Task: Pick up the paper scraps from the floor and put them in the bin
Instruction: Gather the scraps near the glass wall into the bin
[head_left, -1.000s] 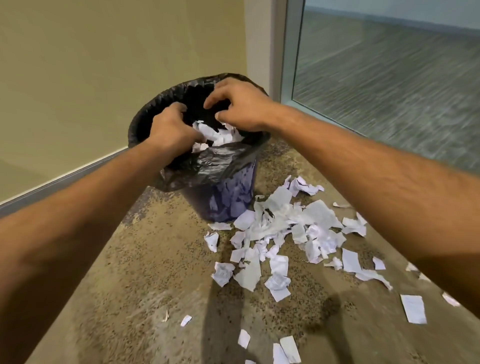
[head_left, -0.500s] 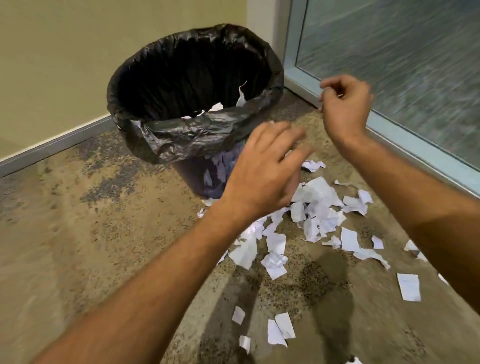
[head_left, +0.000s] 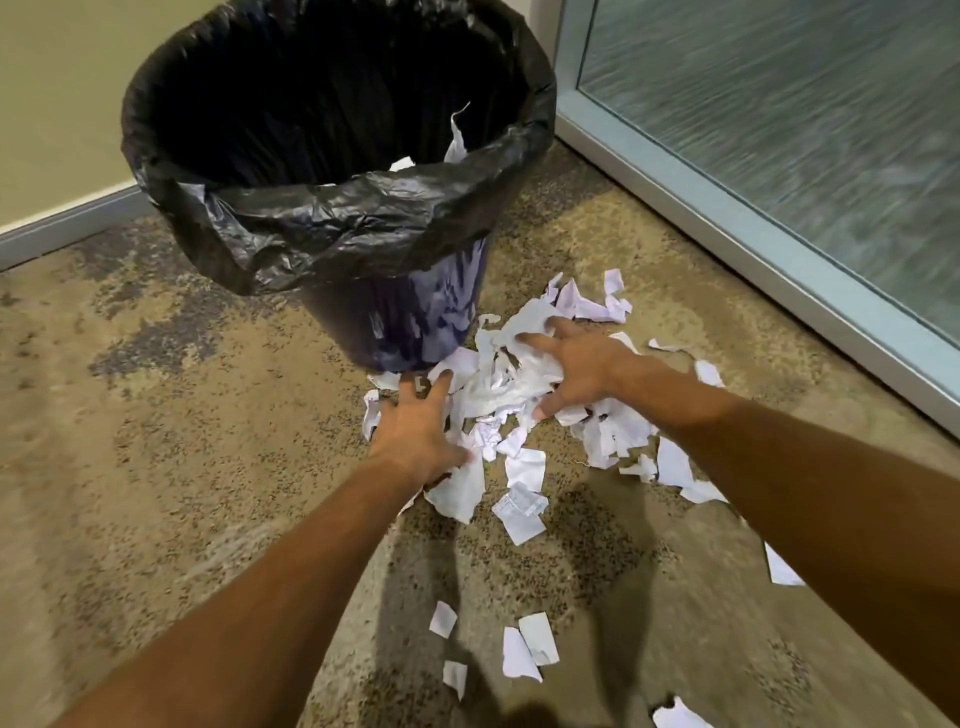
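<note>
Both hands have come down from the bin (head_left: 363, 228). Left hand (head_left: 415, 431) and right hand (head_left: 576, 374) now press, fingers spread, on the scraps (head_left: 493, 389).

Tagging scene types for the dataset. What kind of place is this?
Probably an office or commercial building, in a corner: mottled tan carpet, a metal-framed glass partition at floor level, and a bin with a black liner against a plain wall. No furniture shows, so the room type is uncertain.
</note>
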